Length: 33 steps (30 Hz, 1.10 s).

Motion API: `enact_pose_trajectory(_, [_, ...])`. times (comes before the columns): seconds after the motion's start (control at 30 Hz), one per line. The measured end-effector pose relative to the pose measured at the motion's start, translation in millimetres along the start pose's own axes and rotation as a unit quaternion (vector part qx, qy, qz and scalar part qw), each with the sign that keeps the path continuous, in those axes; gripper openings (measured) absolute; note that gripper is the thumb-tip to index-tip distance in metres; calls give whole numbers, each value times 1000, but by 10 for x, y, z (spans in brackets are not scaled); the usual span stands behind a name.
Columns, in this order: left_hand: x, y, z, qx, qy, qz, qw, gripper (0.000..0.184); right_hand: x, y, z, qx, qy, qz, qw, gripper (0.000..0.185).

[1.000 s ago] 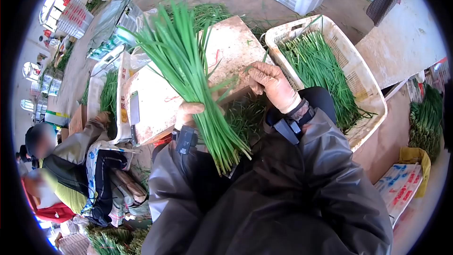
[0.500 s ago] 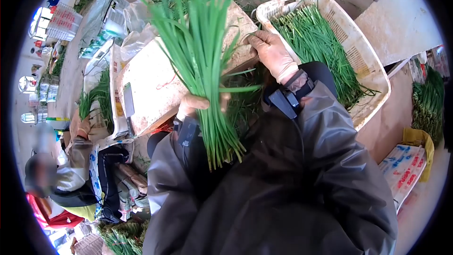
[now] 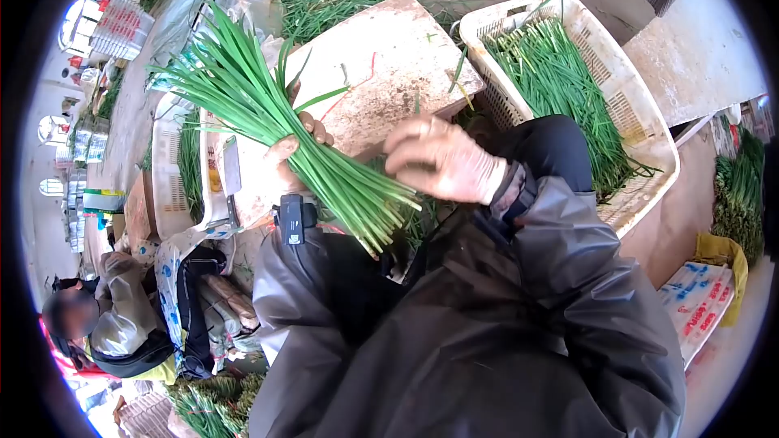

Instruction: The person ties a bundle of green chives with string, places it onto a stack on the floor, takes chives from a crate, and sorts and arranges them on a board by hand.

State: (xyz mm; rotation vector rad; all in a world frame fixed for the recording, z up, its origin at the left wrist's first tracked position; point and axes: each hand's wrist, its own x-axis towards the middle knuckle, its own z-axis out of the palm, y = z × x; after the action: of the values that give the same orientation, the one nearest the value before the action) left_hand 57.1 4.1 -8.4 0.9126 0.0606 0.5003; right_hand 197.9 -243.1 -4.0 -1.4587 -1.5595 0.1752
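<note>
A bunch of long green stalks (image 3: 268,118) is gripped in my left hand (image 3: 294,154), its leafy end pointing up and left and its pale cut ends down and right. My right hand (image 3: 442,158), gloved and blurred, is beside those cut ends with its fingers curled; whether it holds anything is hidden by motion. Behind both hands lies a pale, dirt-spotted board (image 3: 381,57) with a few loose leaves on it. A knife (image 3: 233,174) rests at the board's left edge.
A white crate (image 3: 641,105) of laid stalks stands to the right. Cut greens (image 3: 333,4) lie behind the board. A co-worker (image 3: 122,308) sits at the left near another white crate (image 3: 169,170). More stalks (image 3: 737,195) are at the far right.
The bunch in my left hand has tilted, its leaves swinging left and its cut ends right. My right hand has come down and left from the board's right edge toward the cut ends.
</note>
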Motion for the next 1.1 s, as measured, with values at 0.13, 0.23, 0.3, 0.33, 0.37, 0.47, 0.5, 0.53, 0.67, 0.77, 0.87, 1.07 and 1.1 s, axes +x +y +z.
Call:
enact_pose_trajectory(0.13, [7,29,17,6,13,5,1000,101,-69,-49,250,-35,-57,-17,998,27])
enact_pose_trajectory(0.23, [-13,38,69,17,38,5,999,101,-92,-35,338,-99,-59,-42,992,28])
enact_pose_trajectory(0.3, [-11,39,89,22,47,3,999,101,-107,-31,372,-107,-54,-56,991,28])
enact_pose_trajectory(0.33, [-7,35,88,24,48,6,999,101,-114,-41,410,-121,-45,-53,990,28])
enact_pose_trajectory(0.37, [-4,26,76,26,50,9,998,101,-124,-54,449,-135,-36,-49,989,27])
enact_pose_trajectory(0.47, [6,-1,9,31,45,14,998,100,-130,-85,469,-189,-42,-22,981,23])
enact_pose_trajectory(0.5, [13,5,27,32,41,15,999,99,-128,-88,462,-203,-54,-17,978,22])
enact_pose_trajectory(0.53, [6,8,48,39,46,15,998,99,-138,-73,476,-193,-55,-20,980,20])
enact_pose_trajectory(0.67, [-7,29,76,58,52,16,997,99,-125,-1,441,-152,-70,-38,985,12])
enact_pose_trajectory(0.77, [-8,49,14,46,67,26,996,98,-124,24,206,-161,-112,-37,980,10])
enact_pose_trajectory(0.87, [-12,110,0,27,98,50,994,94,-268,209,123,-237,-307,114,915,11])
enact_pose_trajectory(1.07, [20,112,-307,23,195,40,980,61,-299,178,27,-227,-284,287,886,74])
enact_pose_trajectory(1.1, [23,112,-295,18,218,40,975,54,-298,189,48,-193,-259,274,906,76])
